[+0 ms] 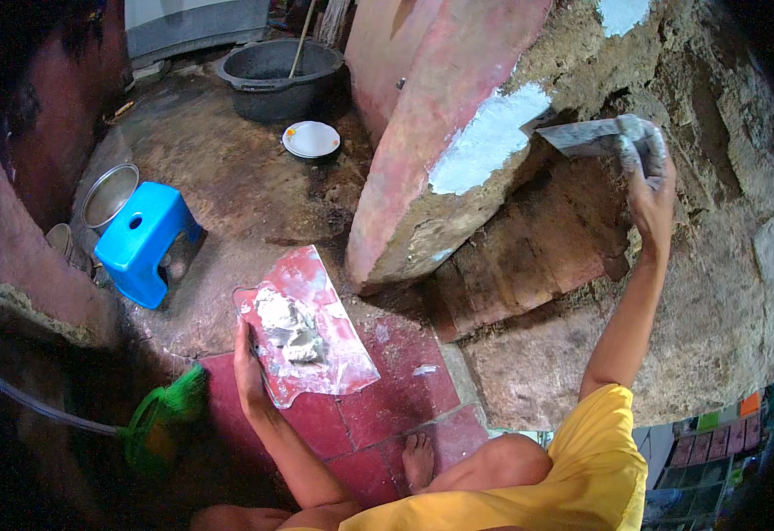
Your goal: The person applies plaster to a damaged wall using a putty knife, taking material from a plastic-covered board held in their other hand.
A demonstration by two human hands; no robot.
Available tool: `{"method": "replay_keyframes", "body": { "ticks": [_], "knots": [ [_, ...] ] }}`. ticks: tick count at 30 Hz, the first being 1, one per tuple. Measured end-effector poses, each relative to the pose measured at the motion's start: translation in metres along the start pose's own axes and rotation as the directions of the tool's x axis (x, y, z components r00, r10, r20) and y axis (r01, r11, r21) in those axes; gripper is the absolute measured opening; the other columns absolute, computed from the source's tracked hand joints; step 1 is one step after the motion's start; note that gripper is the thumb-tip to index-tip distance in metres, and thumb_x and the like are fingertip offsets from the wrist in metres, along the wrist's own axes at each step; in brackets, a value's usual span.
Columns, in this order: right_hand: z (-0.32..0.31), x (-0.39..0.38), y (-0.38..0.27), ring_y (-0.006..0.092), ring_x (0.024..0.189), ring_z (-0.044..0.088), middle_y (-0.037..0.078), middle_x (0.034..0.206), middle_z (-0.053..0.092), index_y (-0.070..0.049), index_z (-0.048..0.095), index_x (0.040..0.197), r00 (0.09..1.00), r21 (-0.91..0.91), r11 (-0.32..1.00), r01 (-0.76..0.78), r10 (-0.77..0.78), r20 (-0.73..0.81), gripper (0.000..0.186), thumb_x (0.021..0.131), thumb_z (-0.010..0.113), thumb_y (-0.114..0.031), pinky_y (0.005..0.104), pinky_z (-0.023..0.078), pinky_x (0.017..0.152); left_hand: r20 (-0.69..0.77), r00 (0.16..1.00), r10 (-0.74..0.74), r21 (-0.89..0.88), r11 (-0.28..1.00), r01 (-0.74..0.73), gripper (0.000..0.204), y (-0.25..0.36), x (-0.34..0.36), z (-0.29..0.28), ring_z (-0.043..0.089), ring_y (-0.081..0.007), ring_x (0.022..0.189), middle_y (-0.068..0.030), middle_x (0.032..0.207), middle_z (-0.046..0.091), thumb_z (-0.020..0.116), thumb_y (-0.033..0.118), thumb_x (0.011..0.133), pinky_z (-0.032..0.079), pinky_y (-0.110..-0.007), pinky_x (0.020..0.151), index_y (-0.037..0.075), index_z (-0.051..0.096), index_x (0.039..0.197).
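Note:
My left hand (248, 372) is closed on the near left edge of a red, irregular broken board (350, 361), held out over the tiled floor. A lumpy heap of whitish plaster (291, 326) lies on it, with smears around. Up at the right, my right hand (650, 181), its fingers coated in grey-white paste, grips a flat scraper (586, 137) smeared with the same paste. The scraper's edge points left, close to a fresh white plaster patch (493, 133) on the crumbling wall (404, 177); whether they touch I cannot tell.
A blue plastic stool (143, 234) stands at the left beside a metal basin (111, 195). Farther back are a white plate (311, 139) and a large dark tub (281, 84) with a stick in it. Green netting (165, 403) lies near left; my bare foot (419, 460) rests on red tiles.

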State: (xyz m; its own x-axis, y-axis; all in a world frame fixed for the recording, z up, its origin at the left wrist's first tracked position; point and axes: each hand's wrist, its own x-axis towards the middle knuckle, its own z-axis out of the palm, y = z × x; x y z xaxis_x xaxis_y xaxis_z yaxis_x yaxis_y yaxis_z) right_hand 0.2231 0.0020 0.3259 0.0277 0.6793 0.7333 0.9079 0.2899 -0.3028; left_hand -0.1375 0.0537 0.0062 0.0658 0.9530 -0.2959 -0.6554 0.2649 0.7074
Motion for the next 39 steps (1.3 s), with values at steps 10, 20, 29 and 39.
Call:
{"method": "replay_keyframes", "body": {
  "ticks": [10, 20, 29, 39],
  "knots": [
    [0.008, 0.021, 0.003, 0.0143, 0.092, 0.050, 0.006, 0.099, 0.056, 0.000, 0.050, 0.105, 0.989, -0.120, 0.992, -0.036, 0.018, -0.149, 0.025, 0.081, 0.049, -0.008, 0.0255, 0.037, 0.082, 0.107, 0.992, -0.069, -0.158, 0.984, 0.085, 0.045, -0.013, 0.011, -0.017, 0.043, -0.0161, 0.105, -0.0074, 0.116, 0.044, 0.033, 0.030, 0.089, 0.029, -0.027, 0.092, -0.004, 0.039, 0.117],
    [0.007, 0.018, 0.003, 0.0150, 0.095, 0.050, 0.007, 0.104, 0.054, 0.001, 0.045, 0.111, 1.000, -0.080, 0.997, 0.017, -0.016, 0.017, 0.032, 0.081, 0.051, -0.010, 0.0268, 0.037, 0.084, 0.109, 0.993, -0.047, -0.088, 0.995, 0.057, 0.045, -0.008, 0.007, -0.011, 0.043, -0.0161, 0.105, -0.0076, 0.116, 0.045, 0.033, 0.031, 0.089, 0.030, -0.027, 0.092, -0.003, 0.040, 0.117],
    [-0.002, 0.027, -0.007, 0.0143, 0.090, 0.050, 0.007, 0.101, 0.054, 0.001, 0.048, 0.108, 0.986, -0.048, 0.998, -0.041, 0.033, -0.166, 0.029, 0.081, 0.051, -0.011, 0.0250, 0.038, 0.080, 0.071, 0.997, -0.019, -0.014, 1.000, 0.020, 0.046, -0.009, 0.009, -0.012, 0.042, -0.0165, 0.106, -0.0078, 0.117, 0.044, 0.034, 0.032, 0.089, 0.028, -0.027, 0.093, -0.004, 0.039, 0.117],
    [0.000, 0.033, 0.021, 0.0183, 0.096, 0.050, 0.012, 0.105, 0.053, 0.002, 0.046, 0.111, 0.995, -0.359, 0.932, -0.043, 0.009, -0.097, 0.039, 0.077, 0.056, -0.016, 0.0286, 0.038, 0.084, 0.069, 0.997, -0.020, -0.001, 1.000, 0.020, 0.046, -0.004, 0.004, -0.005, 0.042, -0.0164, 0.105, -0.0076, 0.117, 0.044, 0.035, 0.032, 0.089, 0.029, -0.028, 0.092, -0.004, 0.039, 0.117]
  ]
}}
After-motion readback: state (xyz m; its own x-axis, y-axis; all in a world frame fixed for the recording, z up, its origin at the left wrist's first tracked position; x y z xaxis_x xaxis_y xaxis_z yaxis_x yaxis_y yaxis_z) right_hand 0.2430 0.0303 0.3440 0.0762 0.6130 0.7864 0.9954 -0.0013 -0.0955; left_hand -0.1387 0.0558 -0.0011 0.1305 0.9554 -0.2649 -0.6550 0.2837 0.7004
